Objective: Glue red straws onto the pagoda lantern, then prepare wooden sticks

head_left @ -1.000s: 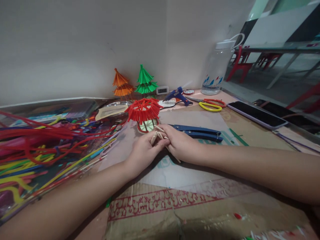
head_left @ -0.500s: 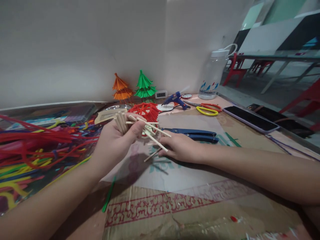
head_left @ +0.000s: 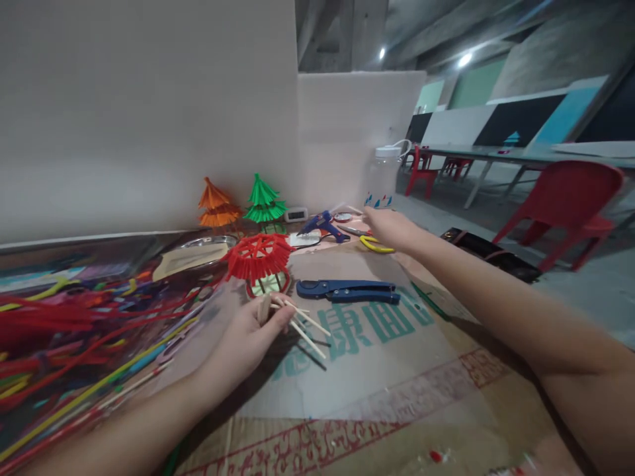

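My left hand (head_left: 245, 340) is closed on a bundle of short wooden sticks (head_left: 295, 322); a few of them stick out to the right, low over the cardboard sheet (head_left: 377, 396). Just behind it stands a small red straw roof model (head_left: 258, 254). My right hand (head_left: 391, 228) is stretched far forward over the yellow-handled scissors (head_left: 376, 248), close to the blue glue gun (head_left: 322, 225) and the clear water bottle (head_left: 381, 175). Its fingers are blurred and I cannot tell whether they hold anything.
Blue cutting pliers (head_left: 347, 291) lie mid-table. An orange straw tree (head_left: 215, 205) and a green one (head_left: 264, 201) stand by the white wall. A heap of coloured straws (head_left: 59, 330) fills the left. Dark phones (head_left: 496, 259) lie at the right edge; a red chair (head_left: 570, 205) stands beyond.
My right hand left the sticks and reached forward to the scissors and glue gun. My left hand sank back toward the cardboard with the bundle. The camera tilted up.
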`<state>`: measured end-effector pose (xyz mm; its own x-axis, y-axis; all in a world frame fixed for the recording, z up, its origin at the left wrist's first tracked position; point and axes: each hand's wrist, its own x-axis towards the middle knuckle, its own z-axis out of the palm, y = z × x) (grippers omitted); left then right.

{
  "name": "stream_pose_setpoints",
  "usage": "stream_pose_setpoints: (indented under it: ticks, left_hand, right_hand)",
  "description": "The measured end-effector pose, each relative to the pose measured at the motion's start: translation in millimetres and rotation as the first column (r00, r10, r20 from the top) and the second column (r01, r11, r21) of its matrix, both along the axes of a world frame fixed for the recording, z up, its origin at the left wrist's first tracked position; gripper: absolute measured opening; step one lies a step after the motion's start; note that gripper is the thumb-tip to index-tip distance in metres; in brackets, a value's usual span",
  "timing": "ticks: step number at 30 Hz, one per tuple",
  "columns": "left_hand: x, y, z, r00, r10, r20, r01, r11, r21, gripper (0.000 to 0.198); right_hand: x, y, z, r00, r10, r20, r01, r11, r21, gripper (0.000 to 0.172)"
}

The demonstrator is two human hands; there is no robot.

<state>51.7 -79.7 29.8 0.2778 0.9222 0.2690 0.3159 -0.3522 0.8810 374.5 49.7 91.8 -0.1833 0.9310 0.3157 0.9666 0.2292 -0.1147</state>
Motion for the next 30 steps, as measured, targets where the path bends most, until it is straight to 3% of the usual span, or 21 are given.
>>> stream_pose_setpoints:
  ticks: [5, 9, 12, 15, 20, 21, 23, 24, 26, 28, 30]
  left_hand:
    - [3.8, 3.7, -16.0, 0.998, -0.044, 0.047, 0.049, 0.993, -0.109, 0.034]
    - [3.6, 1.6, -13.4, 0.998, -0.04, 0.055, 0.046, 0.992, -0.115, 0.036]
    - [3.0, 1.7, -11.1, 0.999, -0.028, 0.042, 0.032, 0.997, -0.076, 0.037]
    - [2.3, 3.0, -10.3, 1.0, -0.02, 0.017, 0.02, 0.999, -0.041, 0.035]
    - [3.0, 1.5, -7.6, 1.0, -0.029, 0.005, 0.029, 1.0, 0.008, 0.033]
    - [3.2, 0.8, -7.1, 1.0, -0.03, 0.001, 0.03, 0.999, 0.016, 0.033]
    - [3.2, -0.2, -7.0, 0.999, -0.038, -0.012, 0.039, 0.999, 0.03, 0.033]
    - [3.0, -0.5, -7.4, 0.999, -0.043, -0.02, 0.043, 0.999, 0.032, 0.033]
    - [2.2, -0.7, -9.2, 0.998, -0.05, -0.035, 0.051, 0.998, 0.023, 0.034]
    - [1.3, -0.5, -11.8, 0.997, -0.058, -0.049, 0.058, 0.998, -0.003, 0.035]
    - [0.6, -0.2, -14.5, 0.996, -0.075, -0.052, 0.073, 0.997, -0.032, 0.035]
  right_hand:
    - [43.5, 62.9, -8.8, 0.986, -0.147, -0.076, 0.15, 0.988, 0.03, 0.035]
    - [53.9, 73.3, -13.4, 0.958, -0.201, -0.205, 0.222, 0.972, 0.081, 0.038]
    - [47.6, 51.9, -13.0, 0.939, -0.175, -0.297, 0.209, 0.974, 0.089, 0.034]
    - [27.0, 13.1, -8.3, 0.93, -0.078, -0.36, 0.128, 0.985, 0.117, 0.031]
    - [-36.5, -58.9, -5.8, 0.909, 0.205, -0.363, -0.172, 0.978, 0.121, 0.024]
    - [-49.6, -70.4, -8.3, 0.892, 0.284, -0.353, -0.262, 0.959, 0.108, 0.022]
    - [-70.0, -85.6, -14.5, 0.8, 0.495, -0.34, -0.499, 0.863, 0.082, 0.027]
    - [-75.7, -88.0, -16.9, 0.784, 0.538, -0.31, -0.546, 0.835, 0.067, 0.027]
    - [-75.2, -80.8, -17.5, 0.845, 0.498, -0.195, -0.506, 0.863, 0.01, 0.025]
    - [-59.2, -58.3, -11.9, 0.95, 0.299, -0.086, -0.302, 0.953, -0.015, 0.026]
    - [-33.4, -25.4, -3.1, 0.99, 0.131, -0.047, -0.131, 0.991, -0.009, 0.032]
